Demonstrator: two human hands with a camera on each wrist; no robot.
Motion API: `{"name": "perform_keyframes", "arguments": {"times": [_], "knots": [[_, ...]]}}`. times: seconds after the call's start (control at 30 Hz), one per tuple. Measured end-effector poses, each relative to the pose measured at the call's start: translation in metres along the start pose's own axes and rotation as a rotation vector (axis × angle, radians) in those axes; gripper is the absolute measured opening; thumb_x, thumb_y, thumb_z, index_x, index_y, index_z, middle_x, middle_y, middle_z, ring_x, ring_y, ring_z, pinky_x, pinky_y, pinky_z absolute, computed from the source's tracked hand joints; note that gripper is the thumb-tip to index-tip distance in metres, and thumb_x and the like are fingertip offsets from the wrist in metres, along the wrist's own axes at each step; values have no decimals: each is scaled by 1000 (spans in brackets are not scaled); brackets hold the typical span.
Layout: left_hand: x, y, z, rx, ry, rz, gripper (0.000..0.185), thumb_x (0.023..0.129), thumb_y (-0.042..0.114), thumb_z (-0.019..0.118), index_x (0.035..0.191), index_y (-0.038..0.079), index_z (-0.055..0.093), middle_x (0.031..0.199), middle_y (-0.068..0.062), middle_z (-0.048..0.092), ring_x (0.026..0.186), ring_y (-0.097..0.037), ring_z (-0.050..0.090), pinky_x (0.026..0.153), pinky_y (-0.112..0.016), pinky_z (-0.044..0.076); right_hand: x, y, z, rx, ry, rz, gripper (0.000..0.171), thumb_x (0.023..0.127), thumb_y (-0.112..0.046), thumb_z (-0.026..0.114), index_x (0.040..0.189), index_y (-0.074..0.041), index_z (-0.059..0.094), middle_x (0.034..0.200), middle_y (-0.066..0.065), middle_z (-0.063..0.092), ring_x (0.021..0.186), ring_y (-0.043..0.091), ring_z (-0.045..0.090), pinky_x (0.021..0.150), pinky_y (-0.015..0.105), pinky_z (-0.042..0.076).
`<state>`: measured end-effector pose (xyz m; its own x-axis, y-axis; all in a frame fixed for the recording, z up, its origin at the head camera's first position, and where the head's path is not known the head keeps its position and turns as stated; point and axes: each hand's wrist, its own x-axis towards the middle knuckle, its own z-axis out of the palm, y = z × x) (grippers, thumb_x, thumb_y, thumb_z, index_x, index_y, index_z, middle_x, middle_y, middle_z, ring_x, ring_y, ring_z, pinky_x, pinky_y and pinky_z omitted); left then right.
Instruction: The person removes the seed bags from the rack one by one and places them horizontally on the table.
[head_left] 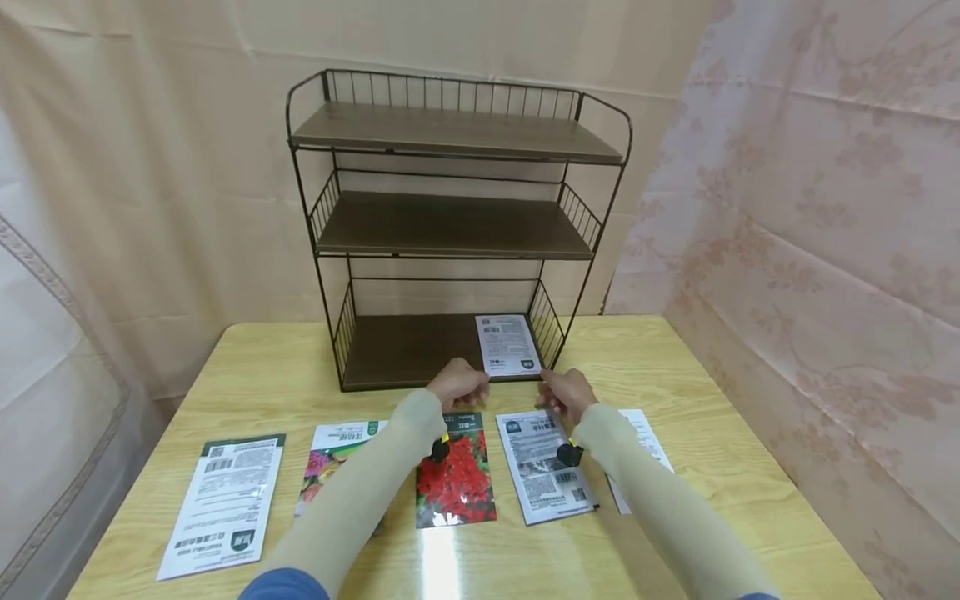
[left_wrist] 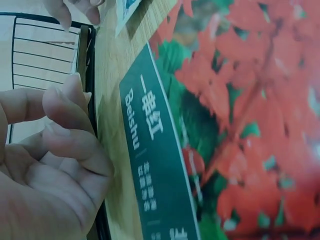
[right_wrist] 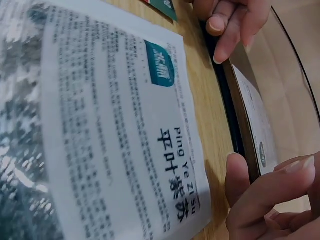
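A white printed seed packet (head_left: 508,342) lies flat at the right end of the rack's bottom shelf (head_left: 412,346). At its near left corner is my left hand (head_left: 459,383), fingers bent and fingertips right at the shelf's front edge. My right hand (head_left: 567,393) is at the near right corner, thumb by the shelf edge and loosely bent fingers beside the packet. Below the left wrist lies a seed packet with red flowers (head_left: 455,479). Under the right hand lies a white and grey packet (right_wrist: 115,120), lettered "Ping Ye Zi Su".
A three-tier dark rack (head_left: 450,225) stands at the table's back edge. More packets lie in the front row: a white one (head_left: 225,504) at far left, a colourful flower one (head_left: 322,467) partly behind the left forearm, and a white one (head_left: 647,437) partly under the right forearm.
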<state>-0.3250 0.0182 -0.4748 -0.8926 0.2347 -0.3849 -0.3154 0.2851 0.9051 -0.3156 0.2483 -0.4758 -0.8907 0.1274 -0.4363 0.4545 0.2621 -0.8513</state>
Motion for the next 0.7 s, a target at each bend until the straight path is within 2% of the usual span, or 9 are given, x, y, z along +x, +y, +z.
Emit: {"name": "perform_keyframes", "arguments": {"times": [0.17, 0.3, 0.53, 0.7], "knots": [[6, -3, 3, -76, 18, -10, 30, 103, 15, 58, 103, -12, 71, 70, -6, 66, 47, -6, 48, 42, -18, 36, 6, -1, 5, 111, -15, 20, 38, 108, -26, 53, 114, 11, 63, 75, 10, 71, 48, 3, 45, 43, 15, 35], [9, -6, 4, -118, 29, -16, 28, 102, 11, 57, 102, -13, 71, 68, -6, 66, 46, -5, 48, 41, -17, 34, 11, 0, 12, 172, -29, 57, 35, 108, -24, 53, 111, 10, 63, 74, 10, 70, 47, 2, 45, 42, 15, 36], [11, -6, 3, -129, 33, -14, 23, 100, 6, 58, 103, -13, 71, 71, -7, 68, 47, -4, 48, 41, -17, 34, 20, -1, 17, 184, -45, 51, 29, 107, -21, 56, 106, 7, 65, 74, 9, 71, 45, 1, 46, 42, 15, 38], [11, -5, 1, -126, 27, -17, 21, 98, 4, 59, 103, -13, 71, 73, -8, 69, 48, -4, 49, 42, -17, 35, 21, -4, 16, 271, -56, 70, 27, 107, -18, 58, 108, 8, 66, 72, 7, 70, 44, 1, 45, 41, 15, 37]]}}
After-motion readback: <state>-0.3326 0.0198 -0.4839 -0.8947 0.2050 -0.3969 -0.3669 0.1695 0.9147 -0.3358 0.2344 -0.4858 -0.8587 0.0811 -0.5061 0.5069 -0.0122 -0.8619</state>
